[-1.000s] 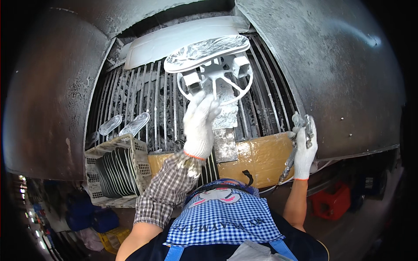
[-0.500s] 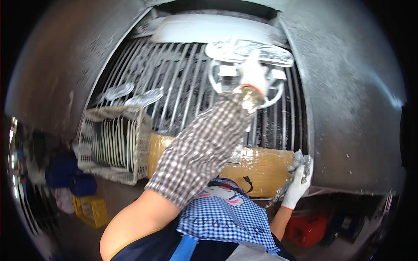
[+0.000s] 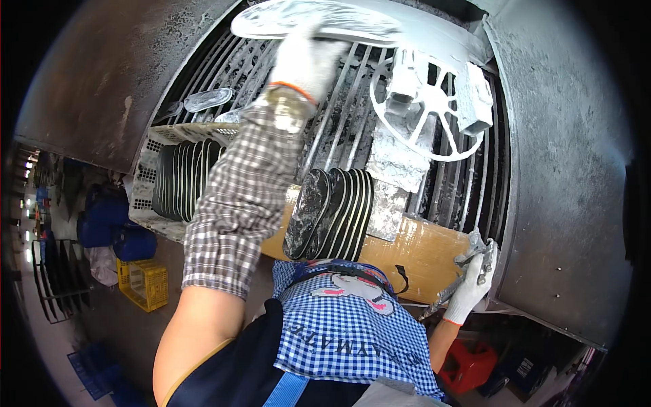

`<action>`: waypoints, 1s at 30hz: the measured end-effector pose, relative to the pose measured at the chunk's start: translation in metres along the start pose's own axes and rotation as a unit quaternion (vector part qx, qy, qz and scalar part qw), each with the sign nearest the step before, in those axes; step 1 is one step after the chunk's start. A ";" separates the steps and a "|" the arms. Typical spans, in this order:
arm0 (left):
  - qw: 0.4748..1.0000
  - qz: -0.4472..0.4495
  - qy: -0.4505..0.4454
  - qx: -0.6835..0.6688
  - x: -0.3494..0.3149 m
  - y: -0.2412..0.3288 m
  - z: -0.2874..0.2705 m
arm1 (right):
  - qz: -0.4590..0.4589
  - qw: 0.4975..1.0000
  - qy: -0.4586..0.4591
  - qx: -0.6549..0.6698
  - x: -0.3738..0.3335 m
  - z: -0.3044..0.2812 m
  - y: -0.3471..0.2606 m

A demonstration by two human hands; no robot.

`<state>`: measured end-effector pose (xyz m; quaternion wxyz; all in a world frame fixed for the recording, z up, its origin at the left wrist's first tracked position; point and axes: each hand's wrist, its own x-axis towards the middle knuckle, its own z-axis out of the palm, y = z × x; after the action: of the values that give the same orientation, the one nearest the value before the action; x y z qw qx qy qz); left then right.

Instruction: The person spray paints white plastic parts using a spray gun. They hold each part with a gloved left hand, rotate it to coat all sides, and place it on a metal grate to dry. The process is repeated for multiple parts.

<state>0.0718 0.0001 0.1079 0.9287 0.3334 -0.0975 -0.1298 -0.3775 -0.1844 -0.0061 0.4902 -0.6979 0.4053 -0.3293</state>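
Note:
My left hand (image 3: 308, 64), in a white glove and blurred by motion, holds the near edge of a white-coated shoe sole (image 3: 271, 22) above the far part of the metal grate. To its right stands a white spoked turntable (image 3: 432, 102) carrying two block-like supports, with no sole on them. At the right edge of the grate, my gloved right hand (image 3: 469, 295) is closed around a crusted spray gun (image 3: 472, 249). A row of dark shoe soles with pale edges (image 3: 332, 214) stands on the cardboard ledge (image 3: 413, 264) in front of me.
A pale plastic crate (image 3: 142, 182) at left holds several more soles. Small coated oval pieces (image 3: 209, 100) lie on the grate behind it. Metal booth walls (image 3: 556, 156) close in both sides. A yellow crate (image 3: 144, 285) and a red container (image 3: 468, 366) are on the floor.
My left hand has carried the coated sole leftward off the turntable supports. The row of soles, hidden behind my arm before, now shows. My right hand keeps its grip on the spray gun.

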 end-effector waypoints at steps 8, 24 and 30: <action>0.966 -0.061 0.248 -0.049 -0.010 -0.041 -0.169 | 0.027 0.999 -0.034 -0.002 0.002 0.014 -0.005; 0.927 -0.177 0.294 -0.148 -0.030 -0.184 -0.298 | 0.024 0.996 -0.081 -0.015 0.008 0.020 -0.007; 0.944 -0.247 0.219 0.007 -0.059 -0.153 -0.249 | 0.034 0.997 -0.062 -0.020 -0.004 0.014 0.001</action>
<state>0.0559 0.0520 -0.1856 0.8635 0.3740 0.1930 -0.2779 -0.3674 -0.1751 -0.0119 0.5109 -0.7129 0.4039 -0.2601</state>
